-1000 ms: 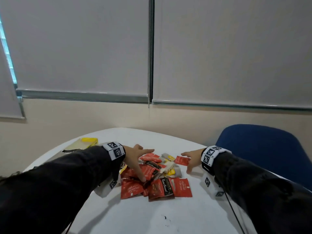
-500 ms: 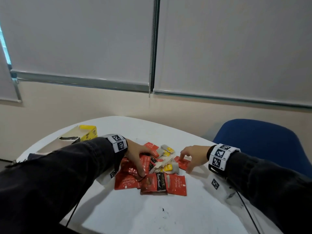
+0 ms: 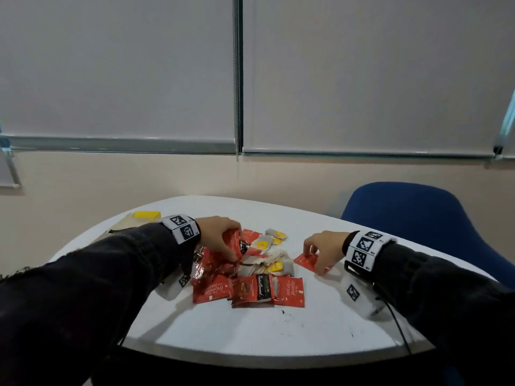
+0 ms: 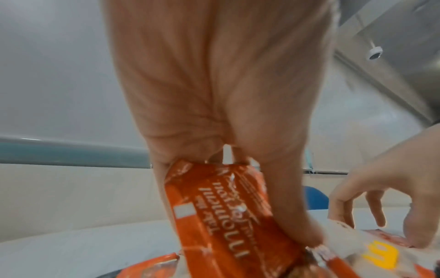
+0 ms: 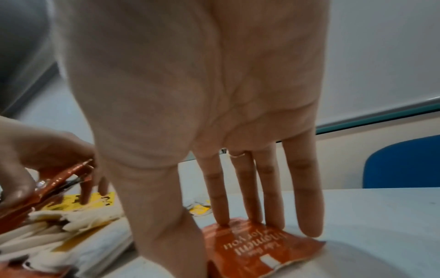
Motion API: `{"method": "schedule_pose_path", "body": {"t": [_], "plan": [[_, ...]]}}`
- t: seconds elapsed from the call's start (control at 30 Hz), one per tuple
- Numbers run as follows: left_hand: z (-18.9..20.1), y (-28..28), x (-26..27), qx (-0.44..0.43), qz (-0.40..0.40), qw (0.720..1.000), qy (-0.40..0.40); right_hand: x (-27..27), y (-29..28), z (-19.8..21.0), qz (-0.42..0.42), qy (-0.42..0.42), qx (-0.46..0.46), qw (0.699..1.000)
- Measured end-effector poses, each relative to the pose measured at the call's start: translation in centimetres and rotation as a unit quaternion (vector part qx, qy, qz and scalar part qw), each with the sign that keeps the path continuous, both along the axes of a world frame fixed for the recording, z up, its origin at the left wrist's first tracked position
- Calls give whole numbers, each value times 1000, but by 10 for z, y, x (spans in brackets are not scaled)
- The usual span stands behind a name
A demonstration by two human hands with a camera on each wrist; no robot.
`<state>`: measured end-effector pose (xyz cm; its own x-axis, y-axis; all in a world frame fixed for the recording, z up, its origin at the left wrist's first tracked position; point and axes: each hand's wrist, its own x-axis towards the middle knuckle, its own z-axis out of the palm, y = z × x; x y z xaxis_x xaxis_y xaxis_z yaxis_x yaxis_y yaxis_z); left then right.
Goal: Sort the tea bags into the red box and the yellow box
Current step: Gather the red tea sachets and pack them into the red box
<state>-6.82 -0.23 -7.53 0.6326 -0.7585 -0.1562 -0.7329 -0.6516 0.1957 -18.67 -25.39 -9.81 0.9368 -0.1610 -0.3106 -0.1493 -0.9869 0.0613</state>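
Observation:
A heap of tea bags (image 3: 252,288) lies mid-table: red sachets in front, white paper bags with yellow tags (image 3: 269,243) behind. My left hand (image 3: 220,235) is over the heap's left side and grips a red sachet (image 3: 233,242), tilted up off the heap; in the left wrist view it (image 4: 221,216) runs along my palm. My right hand (image 3: 320,250) arches over a single red sachet (image 3: 305,260) right of the heap. In the right wrist view this sachet (image 5: 257,248) lies on the table, pinched between thumb and fingertips (image 5: 223,220). The yellow box (image 3: 147,215) shows behind my left forearm. No red box is visible.
The white round table (image 3: 250,332) has bare surface in front of the heap, with a few dark specks. A blue chair (image 3: 418,218) stands at the far right edge. A cable hangs off the table's right front edge.
My left hand has curled round a red sachet and raised it from the heap. My right hand has gone from lying flat beside the single red sachet to arching over it with thumb and fingertips on it.

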Motion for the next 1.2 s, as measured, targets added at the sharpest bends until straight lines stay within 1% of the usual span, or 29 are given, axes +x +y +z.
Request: {"method": "schedule_pose_path", "body": {"t": [0.07, 0.13, 0.23, 0.33, 0.4, 0.47, 0.53, 0.6, 0.67, 0.73, 0.77, 0.83, 0.9, 0.97, 1.0, 1.07, 1.1, 1.13, 1.2], "plan": [[3, 5, -1, -18, -5, 999, -27, -7, -4, 1, -21, -13, -9, 1000], [8, 11, -2, -26, -11, 999, -27, -15, -9, 5, -40, -34, -12, 999], [16, 15, -3, -46, -12, 999, -22, -19, -17, 15, -59, -110, 19, 992], [24, 13, -1, -96, 3, 995, 5, -17, -9, 26, -21, -186, 120, 975], [26, 7, -2, -147, 7, 989, 10, -13, 4, 32, 15, -207, 187, 960], [24, -3, -2, -219, 0, 975, 35, -7, 19, 36, 31, -218, 257, 941], [21, -14, -5, -289, -11, 954, 84, 1, 32, 38, 27, -226, 335, 914], [17, -24, -10, -330, -16, 936, 120, 9, 38, 37, 12, -223, 410, 884], [10, -32, -14, -349, -17, 928, 129, 15, 40, 34, 6, -214, 447, 868], [5, -37, -15, -351, -11, 927, 133, 18, 35, 34, 3, -201, 451, 870], [3, -37, -13, -342, -6, 930, 134, 18, 30, 34, -3, -196, 444, 874], [2, -34, -6, -296, 18, 948, 115, 20, 14, 34, -26, -188, 414, 890], [4, -24, 7, -232, 52, 969, 62, 22, -9, 32, -62, -198, 372, 905], [4, -12, 22, -163, 82, 983, 16, 21, -31, 29, -108, -191, 324, 920], [2, -6, 29, -129, 94, 987, 2, 19, -38, 27, -128, -166, 291, 934], [-2, 2, 40, -63, 110, 992, -8, 14, -44, 24, -154, -79, 191, 966], [-5, 5, 44, -29, 115, 993, -12, 14, -44, 23, -155, -54, 135, 977], [-8, 7, 47, 6, 119, 993, -12, 15, -42, 22, -145, -55, 98, 983], [-15, 10, 52, 61, 123, 991, -4, 23, -34, 22, -114, -90, 75, 987]]}}
